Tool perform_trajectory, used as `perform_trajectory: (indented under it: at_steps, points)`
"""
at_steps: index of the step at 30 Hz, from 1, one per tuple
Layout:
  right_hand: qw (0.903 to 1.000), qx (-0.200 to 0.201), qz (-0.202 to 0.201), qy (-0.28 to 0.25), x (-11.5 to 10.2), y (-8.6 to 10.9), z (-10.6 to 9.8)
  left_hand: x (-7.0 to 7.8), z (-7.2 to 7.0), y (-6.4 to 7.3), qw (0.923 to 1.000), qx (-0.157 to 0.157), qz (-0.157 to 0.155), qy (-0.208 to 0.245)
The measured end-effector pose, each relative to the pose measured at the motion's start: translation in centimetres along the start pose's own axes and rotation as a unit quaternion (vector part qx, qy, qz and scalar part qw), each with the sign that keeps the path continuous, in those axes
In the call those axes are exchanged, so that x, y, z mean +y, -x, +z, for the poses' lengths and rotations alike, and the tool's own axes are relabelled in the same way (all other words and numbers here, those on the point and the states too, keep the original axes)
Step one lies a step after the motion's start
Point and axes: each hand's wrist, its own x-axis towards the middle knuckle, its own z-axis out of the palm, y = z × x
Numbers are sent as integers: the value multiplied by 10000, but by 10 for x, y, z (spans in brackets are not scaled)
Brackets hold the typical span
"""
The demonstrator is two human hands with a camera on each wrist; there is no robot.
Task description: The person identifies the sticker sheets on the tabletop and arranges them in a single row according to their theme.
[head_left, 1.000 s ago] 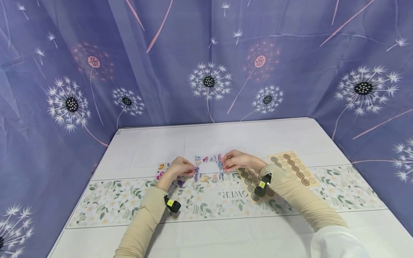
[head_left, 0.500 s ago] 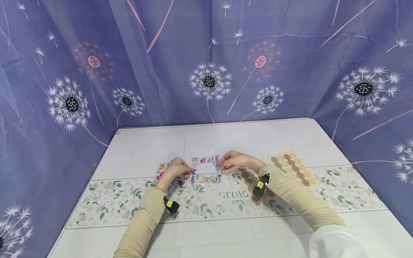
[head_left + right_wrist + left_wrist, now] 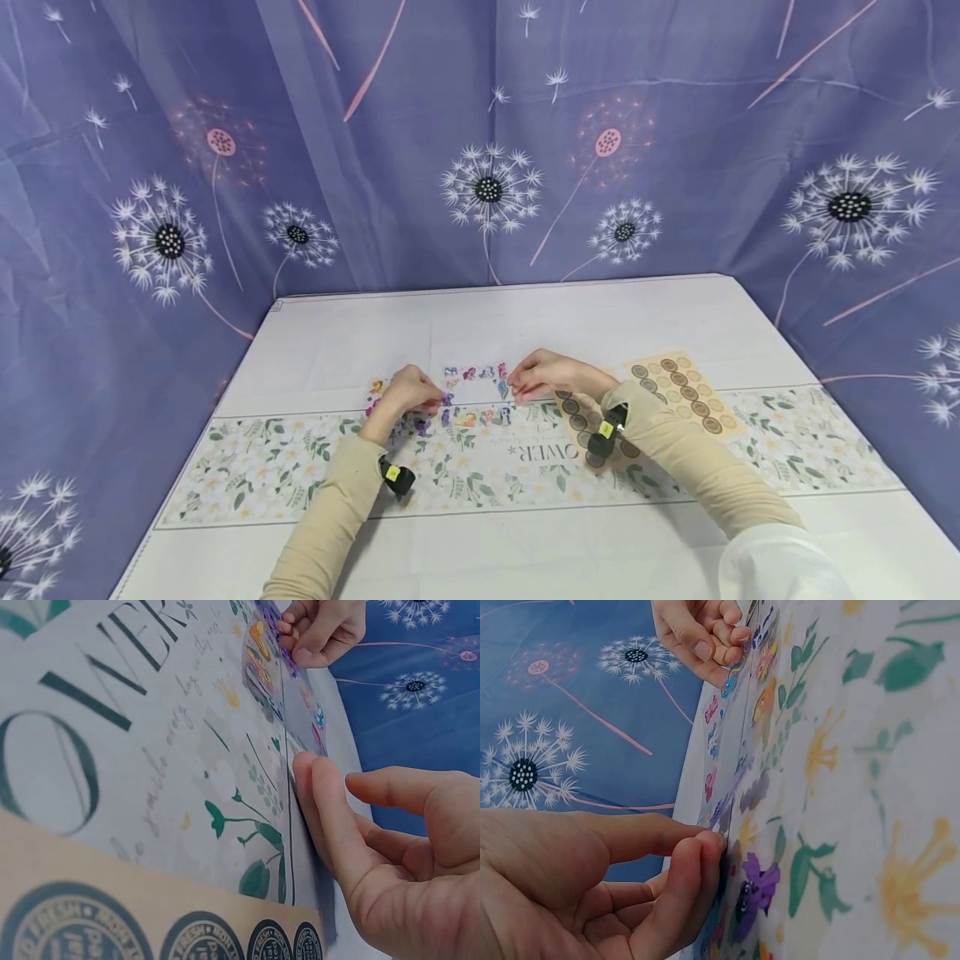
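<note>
A clear sheet of colourful pony stickers [image 3: 467, 417], stickers framing its see-through middle, lies near the table's centre. At its left edge my left hand [image 3: 408, 389] pinches the sheet between thumb and fingertips, as the left wrist view shows. Partly under that hand is another pony sticker sheet [image 3: 377, 387], with a purple pony sticker [image 3: 756, 894] seen close up. My right hand [image 3: 549, 374] is by the clear sheet's right edge, fingers extended and fingertips low at the table. In the right wrist view its thumb stands apart from the fingers; whether they touch the sheet I cannot tell.
Tan sheets of round dark seal stickers [image 3: 684, 392] lie on the right, partly beneath the right forearm. A flowered band [image 3: 247, 467] with printed letters crosses the white table [image 3: 480, 325]. A purple dandelion curtain [image 3: 375, 208] hangs behind the table.
The clear pony sticker sheet has shifted slightly left. My left hand moved a little left with it, while my right hand stayed nearly in place.
</note>
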Motion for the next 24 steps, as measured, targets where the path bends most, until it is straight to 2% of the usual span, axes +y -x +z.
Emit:
perform_trajectory:
  at_steps: [14,24]
  points:
    - [9998,168,12,-144,0,3,-4,1,1,1,9987,264,185,-389]
    - [9996,241,9,-147,0,4,-7,2,0,5,9979,330,330,-448]
